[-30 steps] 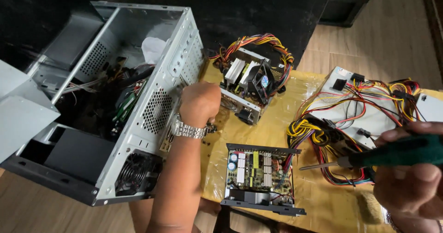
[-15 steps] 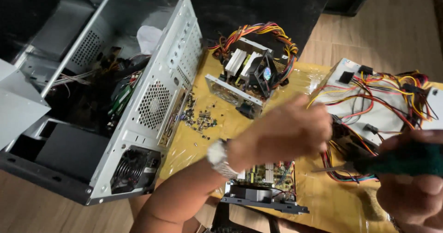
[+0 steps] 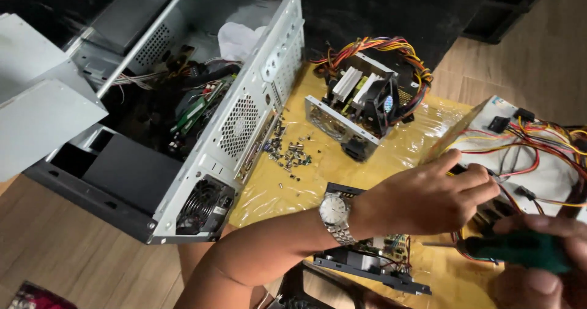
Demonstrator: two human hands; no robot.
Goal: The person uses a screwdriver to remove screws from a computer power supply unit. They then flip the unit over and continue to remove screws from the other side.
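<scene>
My left hand [image 3: 428, 196], with a silver wristwatch [image 3: 335, 216] on it, reaches right across the yellow table [image 3: 287, 189]. Its fingertips touch the bundle of coloured wires [image 3: 520, 147] by the white power supply box [image 3: 550, 174], and it holds nothing. My right hand [image 3: 541, 284] at the lower right corner grips a green-handled screwdriver [image 3: 520, 251] whose thin shaft points left. Under my left forearm lies an open unit with a circuit board [image 3: 373, 266], partly hidden.
An open grey computer case [image 3: 244, 119] lies on its side at the left, overhanging the table, with its side panel [image 3: 43, 113] next to it. Loose screws [image 3: 290, 153] lie in a pile beside the case. An opened power supply with a black fan [image 3: 367, 101] stands behind them.
My left hand left the spot by the computer case and screws and swung right to the wires by the white box. The right hand kept hold of the screwdriver.
</scene>
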